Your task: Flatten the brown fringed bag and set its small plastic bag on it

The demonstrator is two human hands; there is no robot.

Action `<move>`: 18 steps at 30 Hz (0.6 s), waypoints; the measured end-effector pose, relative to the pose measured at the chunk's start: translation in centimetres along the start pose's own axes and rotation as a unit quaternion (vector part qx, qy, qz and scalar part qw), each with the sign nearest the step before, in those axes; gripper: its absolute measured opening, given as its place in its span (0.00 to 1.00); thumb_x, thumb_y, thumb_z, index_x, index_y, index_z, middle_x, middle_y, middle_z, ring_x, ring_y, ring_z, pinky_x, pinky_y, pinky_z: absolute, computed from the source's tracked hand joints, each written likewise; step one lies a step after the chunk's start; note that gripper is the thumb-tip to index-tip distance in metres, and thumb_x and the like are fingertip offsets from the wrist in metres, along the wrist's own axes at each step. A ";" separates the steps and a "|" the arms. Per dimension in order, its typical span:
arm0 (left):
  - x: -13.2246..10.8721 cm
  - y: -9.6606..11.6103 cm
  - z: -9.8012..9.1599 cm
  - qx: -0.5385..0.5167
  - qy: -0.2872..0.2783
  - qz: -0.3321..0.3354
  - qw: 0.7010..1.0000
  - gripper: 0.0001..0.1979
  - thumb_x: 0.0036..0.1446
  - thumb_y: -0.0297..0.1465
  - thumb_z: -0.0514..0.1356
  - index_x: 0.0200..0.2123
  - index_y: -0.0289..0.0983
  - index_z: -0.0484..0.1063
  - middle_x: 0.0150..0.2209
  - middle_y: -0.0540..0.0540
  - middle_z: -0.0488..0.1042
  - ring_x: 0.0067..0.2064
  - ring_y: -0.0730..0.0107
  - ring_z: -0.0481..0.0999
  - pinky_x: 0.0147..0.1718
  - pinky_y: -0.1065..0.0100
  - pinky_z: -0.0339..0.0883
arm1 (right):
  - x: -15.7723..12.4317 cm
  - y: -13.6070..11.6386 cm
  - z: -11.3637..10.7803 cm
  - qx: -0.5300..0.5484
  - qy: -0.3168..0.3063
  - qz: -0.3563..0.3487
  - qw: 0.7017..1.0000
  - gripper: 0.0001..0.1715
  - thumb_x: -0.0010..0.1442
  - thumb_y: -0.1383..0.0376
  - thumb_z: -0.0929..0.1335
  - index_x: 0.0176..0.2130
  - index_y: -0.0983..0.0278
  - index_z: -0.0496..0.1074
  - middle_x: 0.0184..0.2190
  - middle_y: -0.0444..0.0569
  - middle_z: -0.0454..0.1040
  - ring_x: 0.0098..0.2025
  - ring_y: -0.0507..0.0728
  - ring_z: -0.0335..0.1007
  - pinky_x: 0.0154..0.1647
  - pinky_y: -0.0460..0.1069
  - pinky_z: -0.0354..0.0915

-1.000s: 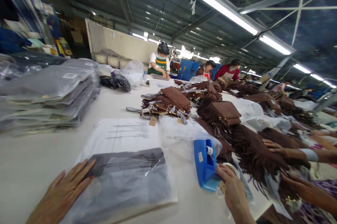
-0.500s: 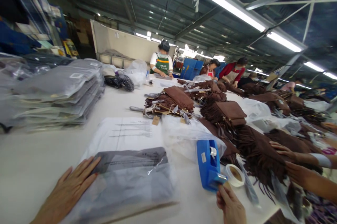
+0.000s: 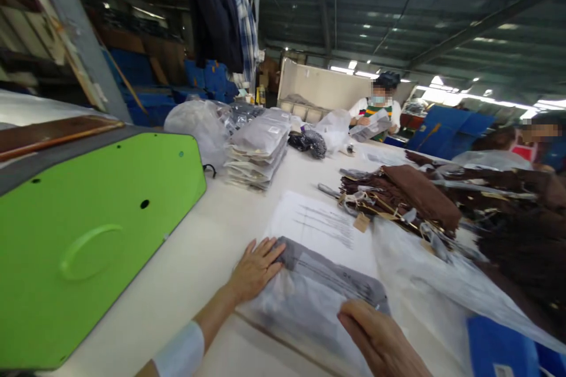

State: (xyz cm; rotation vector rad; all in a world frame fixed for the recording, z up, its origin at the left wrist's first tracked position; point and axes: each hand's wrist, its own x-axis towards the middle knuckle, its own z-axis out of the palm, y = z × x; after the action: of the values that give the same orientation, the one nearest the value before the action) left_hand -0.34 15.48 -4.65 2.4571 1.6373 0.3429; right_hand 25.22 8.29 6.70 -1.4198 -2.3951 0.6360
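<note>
Head-worn view over the bench point(image 3: 190, 241), facing forward and down.
From above the near side, it looks closely onto a plastic bag point(image 3: 305, 303), then out past the far edge to a person point(image 3: 379, 109) and the ceiling point(image 3: 354, 11).

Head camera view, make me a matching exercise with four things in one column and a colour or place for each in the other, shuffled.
1. left hand
2. large panel
3. printed sheet
4. fringed bags

A. white
B. dark brown
C. resting on a clear plastic bag
D. bright green

Pairs: 1-C, 2-D, 3-A, 4-B
</note>
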 end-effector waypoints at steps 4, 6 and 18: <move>-0.3 0.2 -0.4 -0.030 0.002 -0.002 1.000 0.23 0.64 0.41 0.44 0.61 0.47 0.51 0.63 0.45 0.53 0.64 0.63 0.51 0.60 0.48 0.46 | 7.6 -2.2 0.9 -0.164 -0.135 -0.040 0.976 0.16 0.64 0.65 0.55 0.31 0.61 0.67 0.29 0.45 0.74 0.33 0.52 0.70 0.33 0.47 0.61; -0.2 0.2 -0.6 -0.041 0.002 -0.004 0.999 0.22 0.64 0.41 0.43 0.61 0.47 0.51 0.63 0.46 0.53 0.64 0.63 0.50 0.60 0.48 0.45 | 10.1 -2.2 1.8 -0.188 -0.168 -0.057 0.966 0.14 0.62 0.65 0.57 0.32 0.62 0.69 0.31 0.45 0.75 0.34 0.53 0.71 0.34 0.47 0.61; -0.2 0.2 -0.7 -0.079 -0.004 -0.014 0.997 0.23 0.63 0.40 0.46 0.60 0.48 0.52 0.63 0.45 0.53 0.64 0.60 0.49 0.60 0.47 0.43 | 15.9 -2.6 4.9 -0.281 -0.280 0.051 0.917 0.16 0.58 0.58 0.66 0.42 0.66 0.70 0.40 0.48 0.74 0.40 0.54 0.71 0.41 0.55 0.68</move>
State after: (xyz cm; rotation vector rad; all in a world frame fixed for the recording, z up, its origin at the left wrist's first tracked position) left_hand -0.46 15.21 -3.98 2.3137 1.5751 0.4393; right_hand 13.43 20.09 4.11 -1.7768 -3.1576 0.4295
